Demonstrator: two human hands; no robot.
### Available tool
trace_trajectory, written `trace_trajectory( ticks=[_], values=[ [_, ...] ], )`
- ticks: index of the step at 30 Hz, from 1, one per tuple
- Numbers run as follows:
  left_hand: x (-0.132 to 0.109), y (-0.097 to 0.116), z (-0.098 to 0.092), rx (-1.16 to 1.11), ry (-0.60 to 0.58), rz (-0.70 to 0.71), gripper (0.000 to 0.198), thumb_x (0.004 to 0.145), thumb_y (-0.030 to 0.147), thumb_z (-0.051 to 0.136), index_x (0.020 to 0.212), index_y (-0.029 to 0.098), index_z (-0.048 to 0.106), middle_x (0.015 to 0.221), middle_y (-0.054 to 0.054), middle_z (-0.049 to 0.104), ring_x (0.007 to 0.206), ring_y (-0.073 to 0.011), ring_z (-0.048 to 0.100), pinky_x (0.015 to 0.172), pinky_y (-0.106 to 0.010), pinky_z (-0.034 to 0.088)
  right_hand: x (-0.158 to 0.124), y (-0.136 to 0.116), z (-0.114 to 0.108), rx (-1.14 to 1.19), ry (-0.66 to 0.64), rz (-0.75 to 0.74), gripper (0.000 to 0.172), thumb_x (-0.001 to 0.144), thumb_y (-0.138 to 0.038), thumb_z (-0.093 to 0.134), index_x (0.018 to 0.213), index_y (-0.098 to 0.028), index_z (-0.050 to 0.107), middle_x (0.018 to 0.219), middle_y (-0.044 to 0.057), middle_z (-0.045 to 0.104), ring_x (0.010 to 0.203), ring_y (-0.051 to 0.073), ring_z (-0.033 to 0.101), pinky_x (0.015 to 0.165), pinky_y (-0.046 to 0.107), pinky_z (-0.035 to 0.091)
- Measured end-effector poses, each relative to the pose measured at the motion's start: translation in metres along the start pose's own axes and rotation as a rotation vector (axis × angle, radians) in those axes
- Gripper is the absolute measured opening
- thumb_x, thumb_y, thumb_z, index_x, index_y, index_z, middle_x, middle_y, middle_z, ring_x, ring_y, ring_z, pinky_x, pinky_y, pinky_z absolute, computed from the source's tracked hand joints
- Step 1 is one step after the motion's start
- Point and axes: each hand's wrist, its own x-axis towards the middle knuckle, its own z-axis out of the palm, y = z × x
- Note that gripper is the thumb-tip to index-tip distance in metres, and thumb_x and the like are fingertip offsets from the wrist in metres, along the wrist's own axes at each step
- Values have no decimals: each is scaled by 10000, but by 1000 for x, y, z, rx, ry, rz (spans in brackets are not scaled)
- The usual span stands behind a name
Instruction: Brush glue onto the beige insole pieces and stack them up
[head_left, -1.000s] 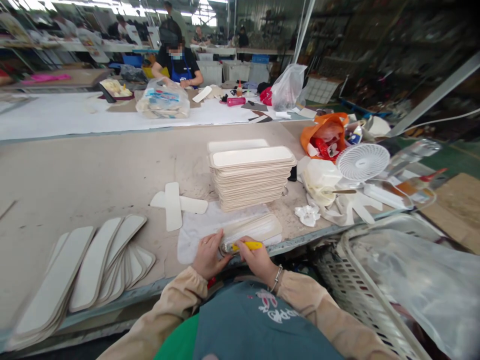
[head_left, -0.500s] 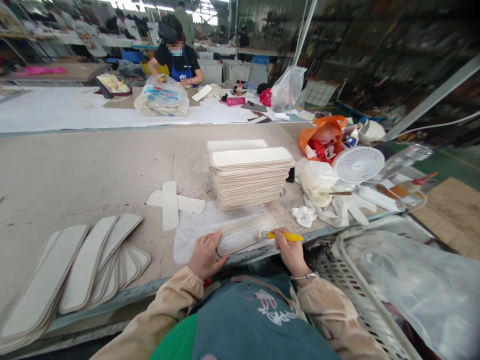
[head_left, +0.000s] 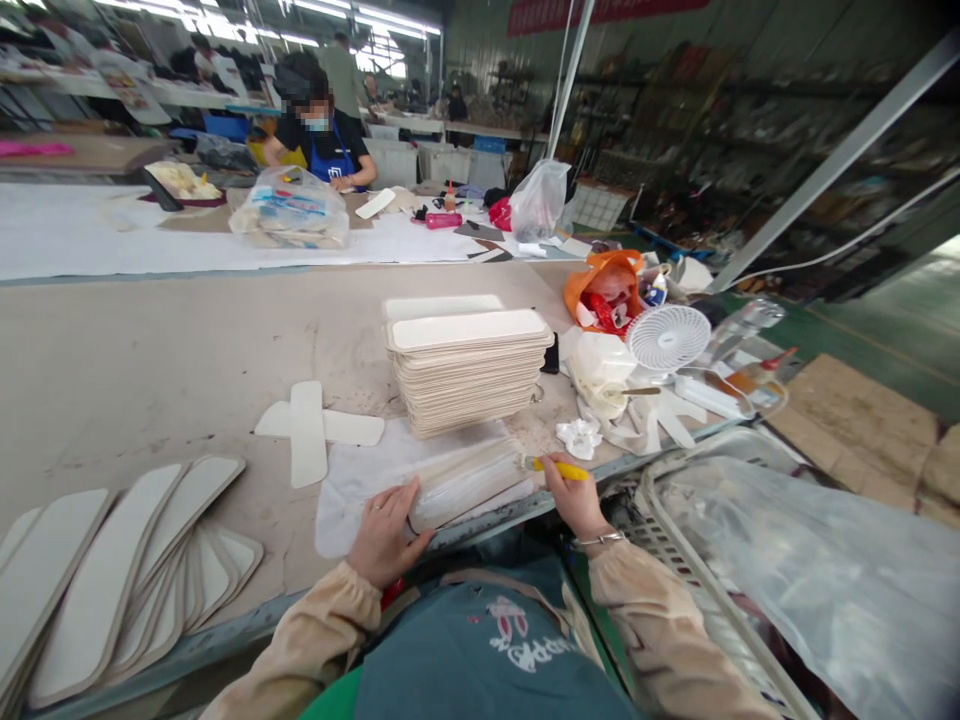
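My right hand (head_left: 571,495) is closed around the yellow handle of a brush (head_left: 559,467). The brush's pale bristles touch the right part of a long, rounded beige strip (head_left: 469,480), which has a wet, whitish coat. My left hand (head_left: 388,530) lies at the strip's left end, fingers stretched out and thumb spread towards the table edge. Under the strip is a white sheet (head_left: 345,485). Just behind stands a tall stack of similar strips (head_left: 469,375). Two crossed strips (head_left: 307,430) lie to the left, and fanned piles of strips (head_left: 112,570) fill the near left.
An orange bag (head_left: 604,290), a small white fan (head_left: 670,338), a plastic tub (head_left: 600,370) and crumpled paper (head_left: 579,438) crowd the table's right side. A plastic crate (head_left: 697,570) with clear film stands at my right. Across the table, a person in a blue apron (head_left: 334,160) works.
The brush has shifted towards the far right end of the strip. My view has turned slightly right, so everything sits further left. My left hand stays at the strip's left end.
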Motion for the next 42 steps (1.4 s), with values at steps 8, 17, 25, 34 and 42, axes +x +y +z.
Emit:
trace_trajectory(
  ticks=[8, 17, 25, 34, 42],
  values=[
    [-1, -2, 2, 23, -2, 22, 730, 768, 398, 649, 1386, 180, 328, 1194, -143, 617, 1098, -303, 564, 934, -455, 435, -17, -19, 38, -505, -75, -517, 283, 957, -269, 419, 892, -133, 658, 689, 86, 659, 648, 175, 623, 610, 253, 450],
    [-1, 0, 1, 33, 11, 25, 733, 779, 390, 643, 1397, 192, 303, 1192, -147, 620, 1094, -301, 572, 934, -459, 439, -28, -36, 35, -313, -141, -559, 222, 951, -251, 444, 986, -158, 642, 793, 81, 684, 738, 166, 647, 699, 251, 479],
    [-1, -2, 3, 21, 14, 33, 702, 782, 415, 638, 1376, 180, 346, 1193, -154, 620, 1091, -305, 575, 939, -466, 431, -39, -24, 31, -432, -181, -553, 247, 942, -242, 440, 918, -144, 666, 699, 80, 657, 649, 175, 623, 625, 263, 469],
    [-2, 1, 0, -5, -40, -10, 765, 765, 455, 650, 1391, 165, 321, 1228, -169, 589, 1115, -312, 552, 949, -480, 416, -53, -59, 70, 376, -367, 7, 271, 912, -424, 479, 876, -203, 632, 536, -35, 558, 512, 139, 563, 569, 256, 480],
    [0, 5, -4, -39, -70, -53, 795, 743, 469, 659, 1396, 146, 340, 1241, -180, 582, 1137, -325, 536, 975, -502, 388, -45, -53, 66, 437, -325, 118, 296, 880, -478, 501, 815, -208, 604, 506, -41, 518, 483, 149, 514, 544, 274, 436]
  ],
)
